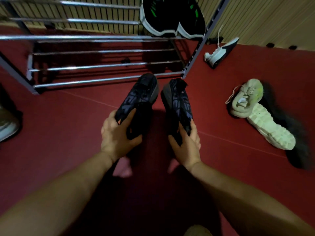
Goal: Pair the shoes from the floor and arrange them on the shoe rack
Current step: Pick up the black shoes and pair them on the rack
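As the head camera looks down, 2 dark shoes are held above the red floor [59, 125], just in front of the lowest rails of the shoe rack [102, 38]. The left hand [117, 137] grips the heel end of the left dark shoe [141, 92], with thumb and fingers curled round it. The right hand [185, 143] clasps the right dark shoe [179, 99] the same way. Both shoes are black with a bluish-grey pattern across the upper and a small orange mark near the heel. Their toes point toward the rack, close together but apart.

On an upper tier at the rack's right end sits a black-and-green pair [170, 16] with white soles, side by side. A white-and-navy shoe [219, 51] lies on the floor right of the rack, laces trailing. Nearer, 2 pale shoes touch: a cream shoe [245, 97] showing its opening, and an upturned cream shoe [271, 128], sole up. Part of a blurred shoe [6, 123] shows at the left edge.
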